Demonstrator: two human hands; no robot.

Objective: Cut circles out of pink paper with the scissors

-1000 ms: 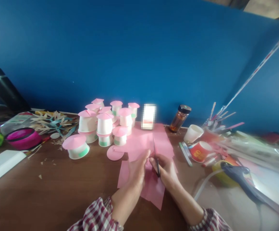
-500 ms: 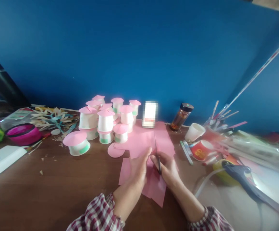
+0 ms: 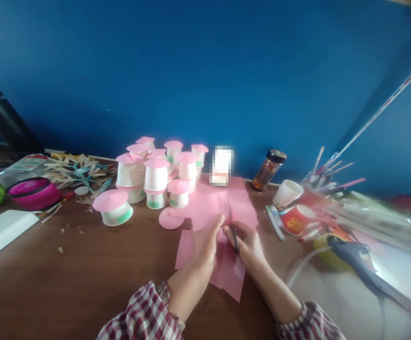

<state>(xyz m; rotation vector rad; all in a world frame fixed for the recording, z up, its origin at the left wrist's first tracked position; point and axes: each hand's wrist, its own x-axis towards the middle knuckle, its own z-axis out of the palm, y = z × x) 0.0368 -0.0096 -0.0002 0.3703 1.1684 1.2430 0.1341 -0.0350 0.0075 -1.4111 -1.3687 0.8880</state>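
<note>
On the bench (image 3: 85,283), toward its left side, a magenta basket (image 3: 34,194) sits short of the rear edge; next come the pink-topped cups (image 3: 155,178), with a pink disc (image 3: 171,218) lying flat just beside them. The left hand (image 3: 201,248) is at the left border of the pink paper (image 3: 208,198), thumb extended toward the rear edge; its fingers are largely hidden, so whether they pinch a sheet cannot be told. The paper lies in overlapping sheets from near the rear edge down to between the forearms. The scissors (image 3: 236,240) point toward the rear edge, their dark handle closed within the curled fingers and thumb of the right hand (image 3: 249,245). For a clean cut, it is advisable to support the working sheet with the left hand close to the line, thumb outside the blade path; to turn the sheet rather than the wrist on curves; and to use long, even strokes. Sheets beneath appear liable to be caught, so lift the working one slightly. On the right, the white cup (image 3: 288,192), red cup (image 3: 298,219) and grey glue gun (image 3: 354,252) stand apart from the blades.
</note>
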